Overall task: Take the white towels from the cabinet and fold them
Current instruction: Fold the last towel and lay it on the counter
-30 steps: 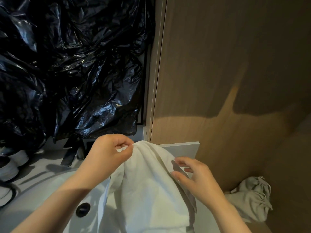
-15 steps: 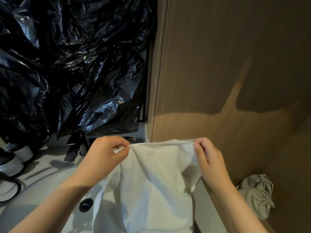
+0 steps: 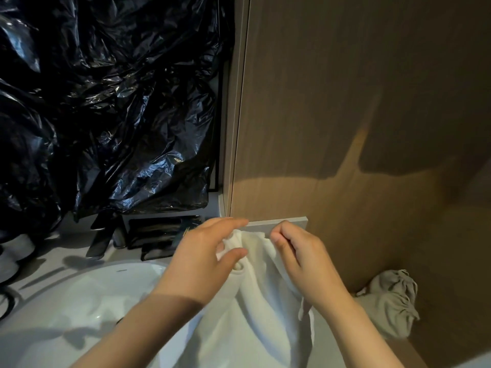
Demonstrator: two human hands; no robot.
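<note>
The person holds a white towel (image 3: 255,309) up in front of them with both hands. The two hands are close together at the top of the towel, almost touching. The left hand (image 3: 204,261) has a bunched bit of the top edge between its thumb and its fingers, and one fingertip pokes out of a fold of the cloth. The right hand (image 3: 300,258) has its fingers curled in and pinches the top edge just beside the left hand. The rest of the towel hangs down from the hands in soft long folds, and it goes out of sight at the bottom. It hangs in front of a grey ledge (image 3: 281,223), near the edge of a white sink (image 3: 79,296) on the left. Behind the hands stands a tall brown wooden wall (image 3: 345,102) with a big shadow on it. Low on the right, against that wood, lies a crumpled grey cloth (image 3: 390,301), apart from the towel. On the left a big shiny black plastic bag (image 3: 106,102) fills the upper corner. Under the bag, some flat dark packs (image 3: 159,232) lie on the counter behind the sink.
</note>
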